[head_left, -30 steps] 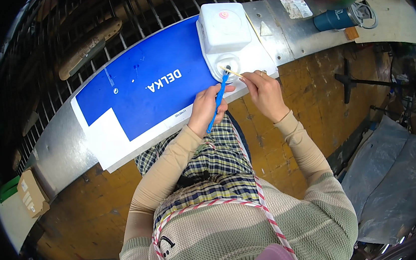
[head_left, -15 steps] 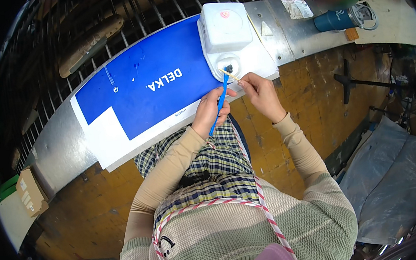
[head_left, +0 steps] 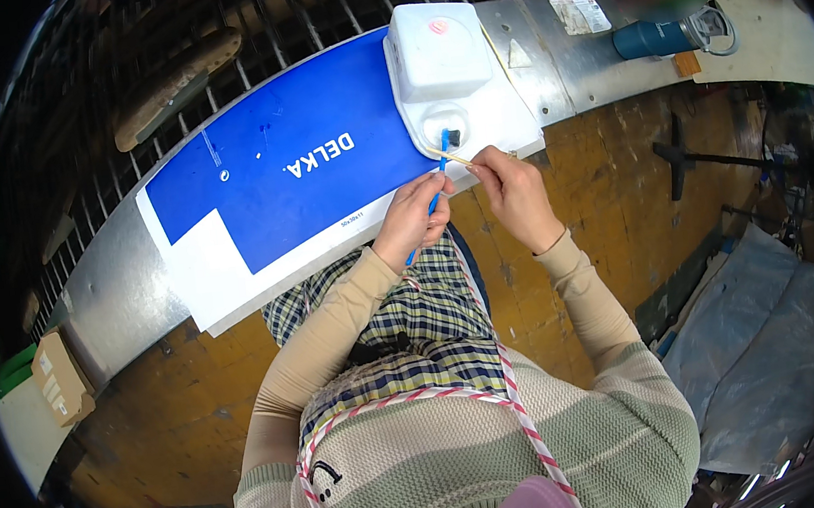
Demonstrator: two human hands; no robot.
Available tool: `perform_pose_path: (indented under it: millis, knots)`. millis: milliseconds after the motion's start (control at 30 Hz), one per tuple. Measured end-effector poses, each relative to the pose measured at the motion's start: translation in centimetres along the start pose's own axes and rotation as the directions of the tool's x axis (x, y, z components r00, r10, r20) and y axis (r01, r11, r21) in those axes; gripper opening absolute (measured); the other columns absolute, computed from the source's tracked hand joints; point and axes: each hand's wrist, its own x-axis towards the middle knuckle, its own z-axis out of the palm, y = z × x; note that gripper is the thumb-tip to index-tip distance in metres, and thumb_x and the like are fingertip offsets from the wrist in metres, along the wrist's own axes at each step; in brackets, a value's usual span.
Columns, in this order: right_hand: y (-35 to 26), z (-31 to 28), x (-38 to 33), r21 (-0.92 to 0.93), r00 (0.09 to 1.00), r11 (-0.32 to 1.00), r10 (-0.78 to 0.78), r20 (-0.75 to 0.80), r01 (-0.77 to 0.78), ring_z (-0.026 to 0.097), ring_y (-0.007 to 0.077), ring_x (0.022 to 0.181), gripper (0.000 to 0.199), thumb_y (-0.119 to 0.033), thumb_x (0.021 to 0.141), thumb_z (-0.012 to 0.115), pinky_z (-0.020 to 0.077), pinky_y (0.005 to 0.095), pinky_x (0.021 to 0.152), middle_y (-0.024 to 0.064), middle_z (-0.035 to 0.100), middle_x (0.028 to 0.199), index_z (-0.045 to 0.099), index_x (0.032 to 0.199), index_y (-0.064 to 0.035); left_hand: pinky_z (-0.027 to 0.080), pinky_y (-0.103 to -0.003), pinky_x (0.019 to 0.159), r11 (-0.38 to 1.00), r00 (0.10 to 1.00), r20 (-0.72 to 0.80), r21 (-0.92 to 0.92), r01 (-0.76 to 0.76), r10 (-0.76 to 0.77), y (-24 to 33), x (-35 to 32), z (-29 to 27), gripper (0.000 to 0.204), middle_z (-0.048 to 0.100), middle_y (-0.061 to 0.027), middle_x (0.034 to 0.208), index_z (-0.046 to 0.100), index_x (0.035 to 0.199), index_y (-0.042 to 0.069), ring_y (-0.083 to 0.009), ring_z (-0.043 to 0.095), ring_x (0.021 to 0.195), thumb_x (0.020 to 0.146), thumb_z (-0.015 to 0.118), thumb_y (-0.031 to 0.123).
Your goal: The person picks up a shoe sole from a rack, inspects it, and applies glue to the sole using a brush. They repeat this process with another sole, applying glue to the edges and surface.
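My left hand (head_left: 411, 222) is closed around a slim blue-handled tool (head_left: 435, 199), whose dark, brush-like head (head_left: 454, 138) points away from me. Too small to be sure of, that head sits at a small round translucent dish (head_left: 442, 117). Between the fingertips of my right hand (head_left: 516, 190) is a thin pale wooden stick (head_left: 455, 158), crossing the tool just below its head. Just beyond the dish stands a white box-shaped plastic container (head_left: 442, 53) on a white base. What the palms hide cannot be seen.
A blue-and-white printed flat box (head_left: 289, 148) lies under my work on the metal table (head_left: 121, 282). To the right are a teal tumbler (head_left: 649, 39) and a paper label (head_left: 584, 14). Metal bars (head_left: 316, 18) run behind; a cardboard box (head_left: 60, 377) sits at left.
The wooden stick has moved down and toward me along the tool, from its head to just below it. My left hand has shifted only slightly.
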Motion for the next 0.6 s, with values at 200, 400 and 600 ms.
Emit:
perform_pose_path:
  millis: [200,400,600]
  knots:
    - [0.1,0.3,1.0,-0.083,0.994,0.996,-0.050,-0.096,0.042,0.058,0.0350,0.060,0.006,-0.004,0.092,0.063,0.0430,0.0392,0.054,0.0179,0.059,0.070,0.058,0.089,-0.0016,0.016,-0.024,0.036,1.000,1.000,0.004,0.001,0.010,-0.010,0.2,0.0,-0.2,0.028,0.034,0.0033,0.055,0.051,0.099,0.006,-0.0053,0.021,0.039,0.106,0.043,0.031]
    - [-0.6,-0.2,0.1,-0.092,1.000,0.996,-0.016,0.000,0.016,0.060,0.0405,0.067,0.011,-0.005,0.093,0.059,0.0440,0.0470,0.056,0.0184,0.060,0.073,0.051,0.087,-0.0027,0.016,-0.024,0.036,0.999,0.999,-0.019,0.006,0.038,-0.038,0.1,-0.1,0.0,0.028,0.033,0.0034,0.054,0.051,0.098,0.006,-0.0054,0.021,0.039,0.106,0.044,0.031]
    - [0.5,0.4,1.5,-0.130,0.998,0.991,-0.046,-0.051,0.039,0.057,0.0376,0.061,0.008,-0.006,0.093,0.063,0.0426,0.0415,0.054,0.0190,0.058,0.069,0.056,0.089,-0.0027,0.016,-0.024,0.036,0.998,0.998,-0.019,-0.006,0.065,-0.066,0.5,0.0,-0.1,0.027,0.033,0.0035,0.054,0.051,0.098,0.006,-0.0056,0.020,0.039,0.106,0.044,0.031]
